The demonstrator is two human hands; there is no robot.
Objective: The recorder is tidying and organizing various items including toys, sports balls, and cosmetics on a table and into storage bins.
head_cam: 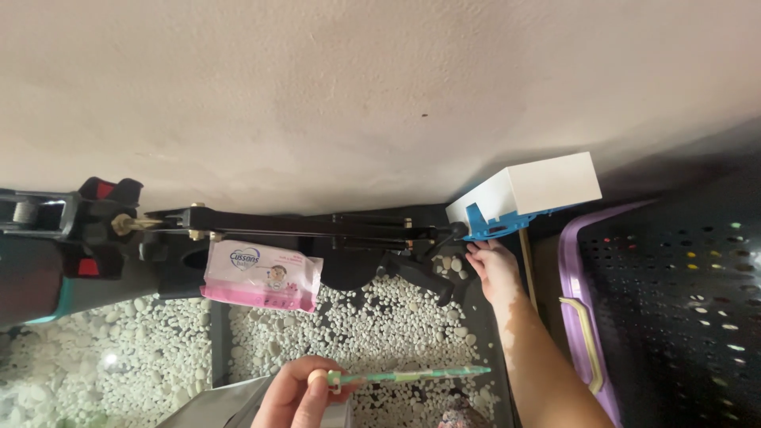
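My left hand [295, 393] is at the bottom centre, pinching a thin green stick [416, 374] with a small white clip near my fingers; the stick points right over white pebbles [380, 317]. My right hand [495, 272] reaches up from the lower right. Its fingertips are on the blue underside of a white and blue box [547, 187], which is tilted against the wall. The fingertips are partly hidden by the box.
A folded black tripod [317, 226] lies across the pebbles, with a pink wipes pack [261, 276] resting against it. Black and red gear [95, 222] sits at the left. A purple basket [574, 317] with a black perforated panel [682, 301] stands at the right. A pale wall fills the top.
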